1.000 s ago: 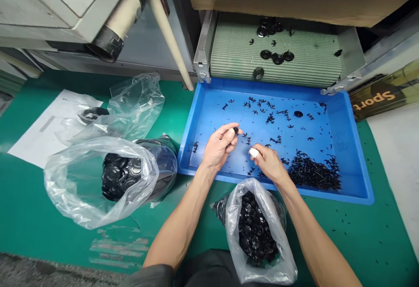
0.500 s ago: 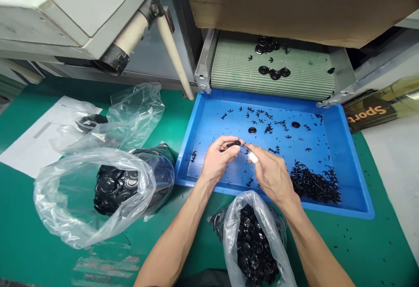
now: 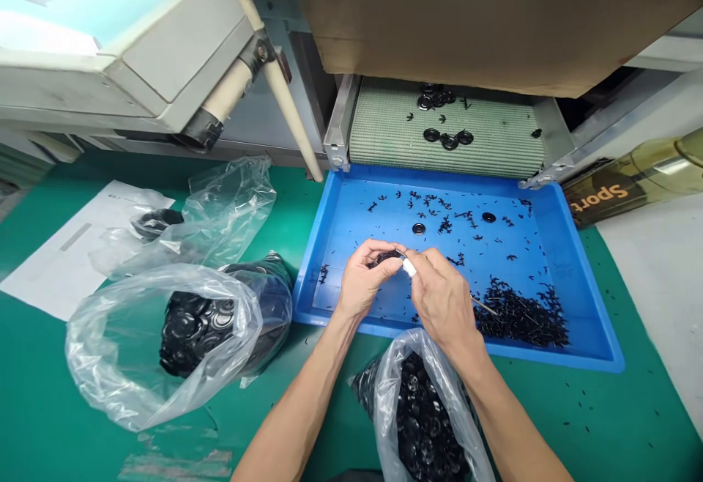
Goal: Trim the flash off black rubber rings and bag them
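Above the blue tray [image 3: 590,306], my left hand [image 3: 359,284] is closed around small black plastic parts [image 3: 384,256], mostly hidden by the fingers. My right hand [image 3: 444,295] meets it fingertip to fingertip, gripping a thin stick-like tool [image 3: 484,307] whose rear end sticks out behind the palm. Something white [image 3: 408,268], perhaps a finger wrap, shows at the right fingertips. Under the hands the tray holds scattered black bits, a heap of black sprue pieces [image 3: 524,317] and two round black discs [image 3: 418,228]. Close below the wrists stands an open clear bag [image 3: 387,401] of black parts.
A larger open plastic bag [image 3: 99,372] of black discs lies at left, near a paper sheet [image 3: 49,262] and a crumpled bag [image 3: 236,196]. Behind the tray, a green conveyor belt [image 3: 384,123] carries black parts beneath a cardboard sheet [image 3: 466,35]. A bottle [image 3: 642,174] lies at right.
My right hand has shifted left against my left hand and turned, so the tool's rear end now shows. The whole view has tilted slightly; the trays and bags stay put.
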